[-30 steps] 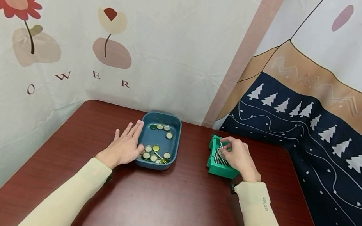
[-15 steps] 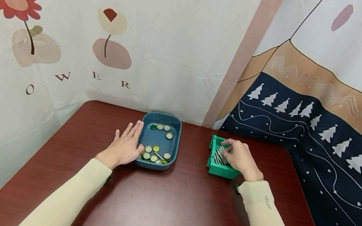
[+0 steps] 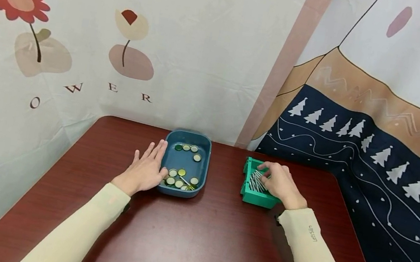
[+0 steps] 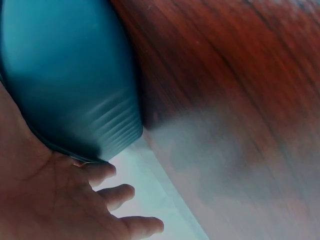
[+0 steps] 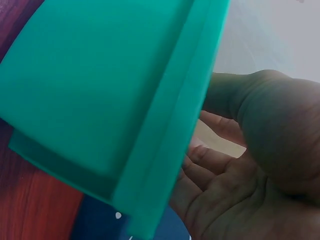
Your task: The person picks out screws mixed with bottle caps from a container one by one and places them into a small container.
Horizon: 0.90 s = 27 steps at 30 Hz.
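Note:
In the head view, my left hand [image 3: 140, 169] lies with spread, straight fingers against the left side of a blue tray [image 3: 205, 167]. Its palm touches the tray's outer wall in the left wrist view. Bottle caps [image 3: 182, 172] and at least one thin silver piece lie inside the tray. My right hand [image 3: 281, 186] reaches over the right wall of a green bin [image 3: 261, 199], fingers bent down toward thin silver rods [image 3: 256, 183] resembling nails or screws. Thumb and index look apart. The bin wall hides the fingertips in the right wrist view, so a grip is unclear.
Both containers stand near the back edge of a dark red-brown table [image 3: 192, 242], with bare wood between them. A pale patterned cloth [image 3: 205, 57] hangs behind. A navy cloth with white trees [image 3: 398, 216] hangs along the right side.
My right fingertips have shifted slightly right over the rods, and the wrist and sleeve moved a little right. The left hand and blue tray stay where they were.

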Each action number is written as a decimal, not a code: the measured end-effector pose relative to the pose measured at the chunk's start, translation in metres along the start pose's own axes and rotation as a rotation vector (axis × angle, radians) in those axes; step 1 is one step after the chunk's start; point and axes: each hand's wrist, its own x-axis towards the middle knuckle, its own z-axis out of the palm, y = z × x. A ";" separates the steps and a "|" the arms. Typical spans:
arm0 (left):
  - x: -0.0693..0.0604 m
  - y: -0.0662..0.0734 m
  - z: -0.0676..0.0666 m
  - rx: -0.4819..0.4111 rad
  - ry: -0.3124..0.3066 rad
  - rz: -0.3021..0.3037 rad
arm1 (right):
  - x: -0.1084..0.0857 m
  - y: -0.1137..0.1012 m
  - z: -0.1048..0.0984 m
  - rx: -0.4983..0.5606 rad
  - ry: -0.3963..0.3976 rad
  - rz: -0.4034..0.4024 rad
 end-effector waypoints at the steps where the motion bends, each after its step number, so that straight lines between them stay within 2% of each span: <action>1: 0.000 0.000 0.000 0.001 -0.001 0.000 | 0.000 0.000 0.000 -0.002 0.001 -0.001; 8: 0.000 0.001 -0.001 0.002 -0.004 -0.001 | -0.002 -0.005 0.000 0.004 0.013 -0.010; 13: -0.001 0.002 -0.001 0.002 -0.005 -0.001 | -0.005 -0.012 0.000 0.024 0.054 -0.044; 19: -0.002 0.002 -0.001 0.003 0.000 -0.001 | -0.007 -0.026 0.003 0.034 0.100 -0.091; 27: -0.001 0.001 -0.001 0.005 -0.002 -0.001 | -0.006 -0.047 0.008 0.033 0.111 -0.140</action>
